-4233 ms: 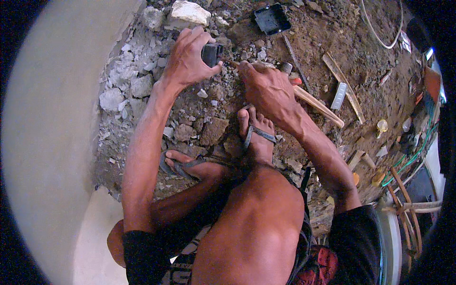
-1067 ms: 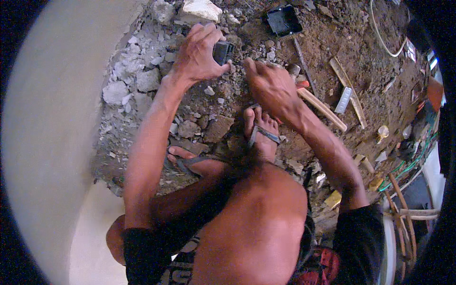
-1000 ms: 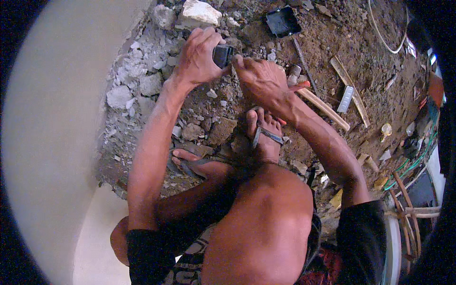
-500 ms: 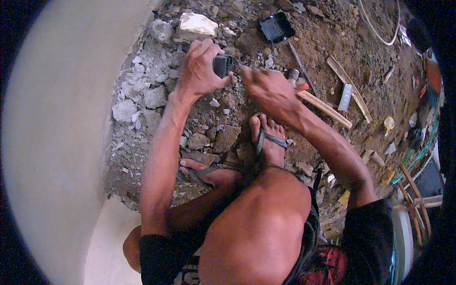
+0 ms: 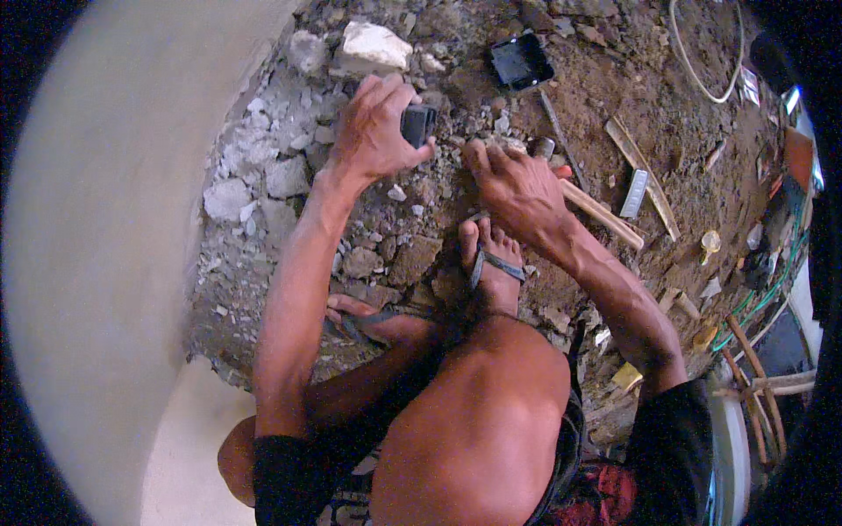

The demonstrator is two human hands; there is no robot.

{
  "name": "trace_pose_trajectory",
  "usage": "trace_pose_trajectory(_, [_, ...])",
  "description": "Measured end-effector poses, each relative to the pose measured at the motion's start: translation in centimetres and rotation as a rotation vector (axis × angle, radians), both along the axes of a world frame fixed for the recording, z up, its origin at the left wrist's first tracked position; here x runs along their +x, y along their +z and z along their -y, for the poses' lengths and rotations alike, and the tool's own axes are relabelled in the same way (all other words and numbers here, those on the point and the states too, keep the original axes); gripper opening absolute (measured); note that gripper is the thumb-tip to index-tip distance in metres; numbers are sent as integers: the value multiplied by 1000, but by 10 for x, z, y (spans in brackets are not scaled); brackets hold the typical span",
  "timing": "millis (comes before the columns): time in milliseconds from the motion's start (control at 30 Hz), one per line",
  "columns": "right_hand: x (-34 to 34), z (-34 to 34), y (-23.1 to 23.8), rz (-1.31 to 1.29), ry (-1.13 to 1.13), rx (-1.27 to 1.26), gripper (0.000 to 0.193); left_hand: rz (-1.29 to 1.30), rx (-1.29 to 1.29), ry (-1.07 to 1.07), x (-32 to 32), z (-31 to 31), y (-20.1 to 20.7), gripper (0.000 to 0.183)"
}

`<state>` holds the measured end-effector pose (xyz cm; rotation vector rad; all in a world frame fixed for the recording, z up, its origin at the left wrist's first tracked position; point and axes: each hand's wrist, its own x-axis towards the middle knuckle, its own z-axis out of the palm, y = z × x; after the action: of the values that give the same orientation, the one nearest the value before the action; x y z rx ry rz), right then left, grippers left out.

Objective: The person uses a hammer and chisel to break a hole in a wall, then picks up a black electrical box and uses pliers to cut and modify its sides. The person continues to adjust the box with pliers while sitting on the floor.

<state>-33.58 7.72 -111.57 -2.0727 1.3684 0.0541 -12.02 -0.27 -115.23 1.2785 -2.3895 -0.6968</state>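
Observation:
My left hand [image 5: 375, 131] grips a small black box [image 5: 418, 125] between thumb and fingers, just above the rubble. To its right, a short gap away, my right hand [image 5: 519, 184] is closed with its fingers curled and pressed together. What it holds, if anything, is hidden or too small to make out. Beside the right hand lies a hammer with a metal head [image 5: 541, 148] and a wooden handle [image 5: 603, 216], partly covered by the hand. A second black box, an open shallow one [image 5: 523, 62], lies on the soil beyond my hands.
A smooth wall [image 5: 105, 210] runs along the left, with broken grey rubble [image 5: 230, 198] at its foot and a pale block [image 5: 376, 47]. A thin rod [image 5: 561, 123], wood strips [image 5: 645, 178], a perforated metal plate [image 5: 634, 194] and a looped cable [image 5: 702, 83] lie rightward. My sandalled foot [image 5: 498, 279] is close.
My right hand has drawn away from the black box, slightly right and toward me. My left hand still holds the box in nearly the same place. The view has shifted slightly.

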Motion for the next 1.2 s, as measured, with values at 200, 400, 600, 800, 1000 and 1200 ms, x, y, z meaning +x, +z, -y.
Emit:
trace_pose_trajectory(200, [12,14,8,18,55,57,23,23,66,-3,3,-3,-2,44])
trace_pose_trajectory(400, [33,29,-2,35,26,30,23,23,25,9,1,2,-8,44])
trace_pose_trajectory(600, [4,10,-1,19,97,-192,31,10,8,-14,0,2,-2,46])
trace_pose_trajectory(800, [3,8,2,20,33,-68,28,52,46,-21,3,2,-1,48])
trace_pose_trajectory(1000, [12,13,-10,88,45,-167,30,6,16,-36,0,2,-8,47])
trace_pose_trajectory(1200, [13,17,-22,196,85,-216,35,-26,-5,-8,-3,2,-7,42])
